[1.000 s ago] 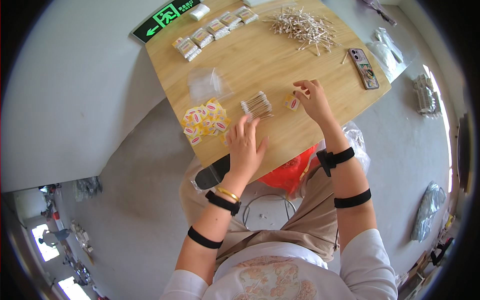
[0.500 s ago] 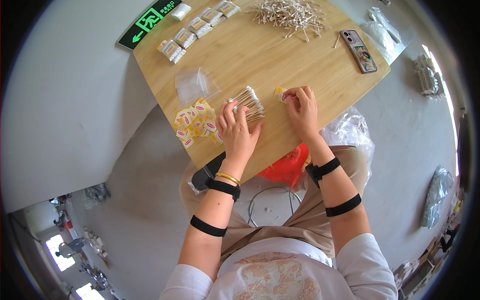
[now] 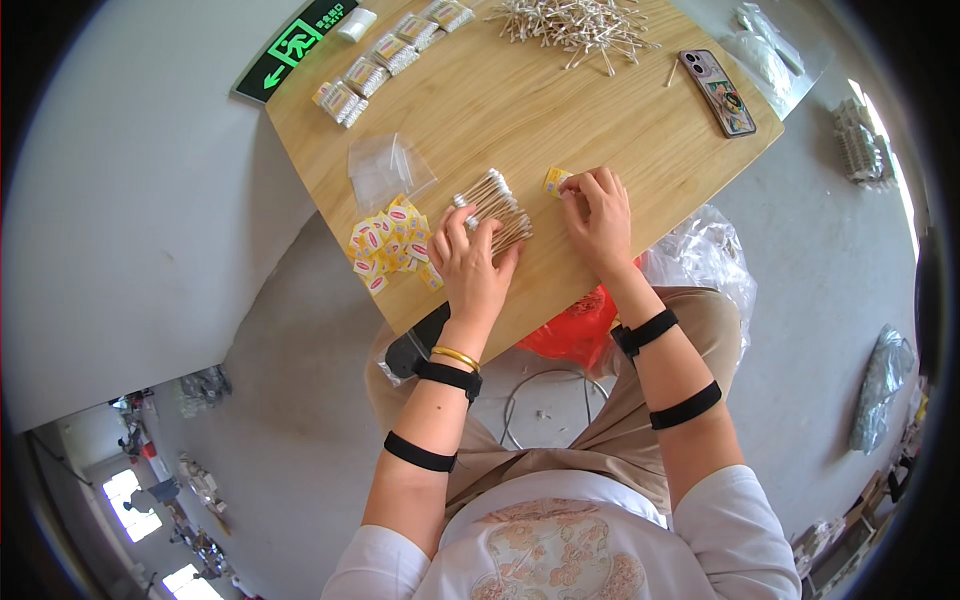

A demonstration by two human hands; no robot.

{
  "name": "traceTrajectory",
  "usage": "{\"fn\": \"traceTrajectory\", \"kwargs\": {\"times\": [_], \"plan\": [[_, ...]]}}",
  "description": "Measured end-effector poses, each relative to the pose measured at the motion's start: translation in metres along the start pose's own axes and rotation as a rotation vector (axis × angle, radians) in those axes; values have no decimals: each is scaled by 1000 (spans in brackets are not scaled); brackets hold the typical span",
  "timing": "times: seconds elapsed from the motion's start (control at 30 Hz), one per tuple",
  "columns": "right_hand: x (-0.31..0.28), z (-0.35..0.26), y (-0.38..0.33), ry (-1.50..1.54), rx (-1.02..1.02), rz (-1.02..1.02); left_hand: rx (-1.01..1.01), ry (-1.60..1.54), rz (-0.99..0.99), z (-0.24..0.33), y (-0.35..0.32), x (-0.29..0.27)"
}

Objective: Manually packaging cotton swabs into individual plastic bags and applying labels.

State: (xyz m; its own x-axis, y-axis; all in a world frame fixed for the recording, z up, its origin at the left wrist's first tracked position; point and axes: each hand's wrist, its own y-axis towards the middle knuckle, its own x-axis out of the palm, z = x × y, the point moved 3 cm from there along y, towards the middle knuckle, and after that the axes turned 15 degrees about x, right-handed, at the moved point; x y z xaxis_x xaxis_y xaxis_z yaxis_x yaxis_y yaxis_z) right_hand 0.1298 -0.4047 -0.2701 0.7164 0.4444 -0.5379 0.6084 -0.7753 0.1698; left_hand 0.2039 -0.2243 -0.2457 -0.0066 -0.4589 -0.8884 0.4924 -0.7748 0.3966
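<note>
A flat bundle of cotton swabs (image 3: 497,197) with wooden sticks and white tips lies on the wooden table (image 3: 520,115). My left hand (image 3: 467,263) curves over its near end, fingertips on one side and thumb on the other. To the right, my right hand (image 3: 600,220) pinches the edge of a small yellow and white card (image 3: 555,180) at the tabletop. Its fingertips cover part of the card. Left of my left hand, a heap of similar yellow cards (image 3: 385,243) with red ovals is spread out. Clear plastic bags (image 3: 385,168) lie just beyond that heap.
Several packed bundles of swabs (image 3: 392,52) line the far left edge, near a white roll (image 3: 357,24). A large loose swab pile (image 3: 575,28) sits at the back. A phone (image 3: 718,95) lies right. A red bag (image 3: 572,328) shows below the near edge.
Both hands stay in nearly the same places. The right hand and its card have shifted very slightly left and away from me. The view has tilted a little.
</note>
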Motion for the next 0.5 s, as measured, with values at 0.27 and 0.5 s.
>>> {"fn": "traceTrajectory", "kwargs": {"times": [0.27, 0.5], "plan": [[0, -3, 0, -22, -21, 3, 27, -29, -49, 0, -17, -3], [-2, -6, -1, -38, -43, -12, 20, -32, -63, 1, -13, -11]]}}
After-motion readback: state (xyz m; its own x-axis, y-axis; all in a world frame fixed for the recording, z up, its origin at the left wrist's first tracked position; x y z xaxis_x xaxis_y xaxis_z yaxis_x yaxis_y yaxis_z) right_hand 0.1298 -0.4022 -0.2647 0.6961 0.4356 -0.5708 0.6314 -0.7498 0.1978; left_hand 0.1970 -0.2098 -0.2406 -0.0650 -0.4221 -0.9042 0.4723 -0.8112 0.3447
